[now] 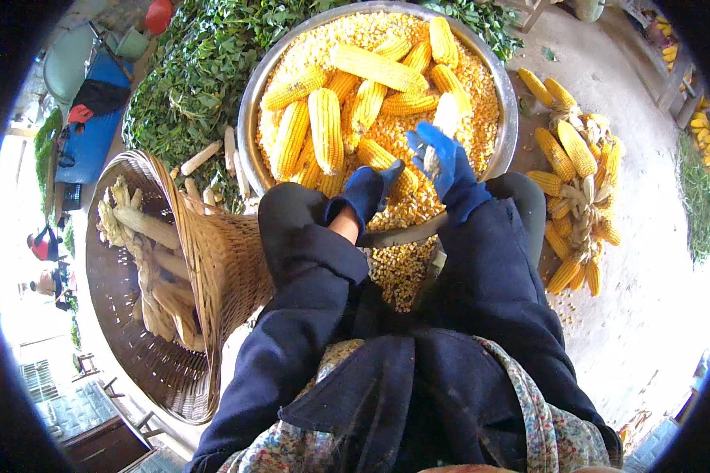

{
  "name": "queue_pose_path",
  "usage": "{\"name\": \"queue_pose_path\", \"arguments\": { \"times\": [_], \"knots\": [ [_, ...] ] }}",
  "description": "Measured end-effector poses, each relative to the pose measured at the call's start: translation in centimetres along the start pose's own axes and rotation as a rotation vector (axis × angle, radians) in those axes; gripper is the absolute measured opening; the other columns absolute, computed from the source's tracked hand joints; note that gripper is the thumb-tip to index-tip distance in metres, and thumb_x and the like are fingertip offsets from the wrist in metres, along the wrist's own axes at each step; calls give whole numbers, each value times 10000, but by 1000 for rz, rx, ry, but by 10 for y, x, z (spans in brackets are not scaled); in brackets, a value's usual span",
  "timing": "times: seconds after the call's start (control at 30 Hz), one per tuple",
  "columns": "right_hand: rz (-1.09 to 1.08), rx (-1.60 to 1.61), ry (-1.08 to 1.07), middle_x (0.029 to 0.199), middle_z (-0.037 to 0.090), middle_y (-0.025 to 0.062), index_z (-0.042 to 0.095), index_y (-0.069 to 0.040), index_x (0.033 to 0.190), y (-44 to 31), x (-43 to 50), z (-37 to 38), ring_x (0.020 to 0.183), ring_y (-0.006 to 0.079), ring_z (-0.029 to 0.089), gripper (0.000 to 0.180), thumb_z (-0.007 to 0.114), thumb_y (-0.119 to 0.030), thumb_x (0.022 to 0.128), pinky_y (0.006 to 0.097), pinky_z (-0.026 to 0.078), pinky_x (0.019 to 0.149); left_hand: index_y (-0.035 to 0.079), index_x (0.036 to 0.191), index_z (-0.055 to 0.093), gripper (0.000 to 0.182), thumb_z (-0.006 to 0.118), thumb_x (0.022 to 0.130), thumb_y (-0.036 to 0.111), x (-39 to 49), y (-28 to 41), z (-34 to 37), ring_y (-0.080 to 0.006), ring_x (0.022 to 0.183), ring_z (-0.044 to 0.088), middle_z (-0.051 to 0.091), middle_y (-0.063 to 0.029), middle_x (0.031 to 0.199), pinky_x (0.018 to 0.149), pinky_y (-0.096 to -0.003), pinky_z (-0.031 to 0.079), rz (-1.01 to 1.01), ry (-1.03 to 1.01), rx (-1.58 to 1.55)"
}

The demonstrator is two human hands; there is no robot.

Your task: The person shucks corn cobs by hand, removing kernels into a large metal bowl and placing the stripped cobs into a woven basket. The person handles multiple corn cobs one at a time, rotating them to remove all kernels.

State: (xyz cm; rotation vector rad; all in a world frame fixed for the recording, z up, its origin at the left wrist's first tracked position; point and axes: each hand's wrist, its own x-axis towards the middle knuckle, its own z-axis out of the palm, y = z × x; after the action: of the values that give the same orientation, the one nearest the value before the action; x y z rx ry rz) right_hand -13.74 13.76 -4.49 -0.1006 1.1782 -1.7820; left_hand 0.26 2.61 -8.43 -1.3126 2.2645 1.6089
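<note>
Before me stands a wide metal basin (509,112) full of loose corn kernels (486,97), with several yellow ears of corn (326,127) lying on top. My right hand (454,165), in a blue knit glove, has its fingers around a pale, bare-looking corn cob (447,115) over the basin's right side. My left hand (361,192), gloved in darker blue, is at the near side of the basin. Its fingers reach to a yellow ear (381,156); whether they grip that ear is unclear. More kernels (403,269) show between my legs, below the near rim.
A woven basket (231,260) holding stripped cobs (148,227) and husks tilts at my left. Leafy green stalks (183,88) are heaped beyond it, with loose bare cobs (201,158) near their edge. Husk-tied ears (577,148) lie on the floor at my right.
</note>
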Motion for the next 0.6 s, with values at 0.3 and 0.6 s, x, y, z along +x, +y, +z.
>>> {"name": "queue_pose_path", "arguments": {
  "times": [0.3, 0.6],
  "knots": [
    [-83, 41, 27, 1218, 574, 50, 516, -97, 1267, 4, 0, 6, 1158, 189, 541, 492, 663, -325, 856, 325, 425, 941, 82, 1040, 651, 333, 709, 811, 317, -4, 3, -3, -186, 780, 645, 672, -69, 941, 655, -330, 507, -185, -112, -778],
    [-31, 115, 57, 1089, 619, 17, 586, -171, 1173, -16, -17, 25, 1007, 127, 563, 374, 642, -373, 864, 323, 452, 848, 36, 1263, 519, 445, 638, 868, 201, -59, 44, -31, -281, 1109, 588, 604, -123, 1214, 984, -443, 468, 245, -254, -1352]
  ]
}}
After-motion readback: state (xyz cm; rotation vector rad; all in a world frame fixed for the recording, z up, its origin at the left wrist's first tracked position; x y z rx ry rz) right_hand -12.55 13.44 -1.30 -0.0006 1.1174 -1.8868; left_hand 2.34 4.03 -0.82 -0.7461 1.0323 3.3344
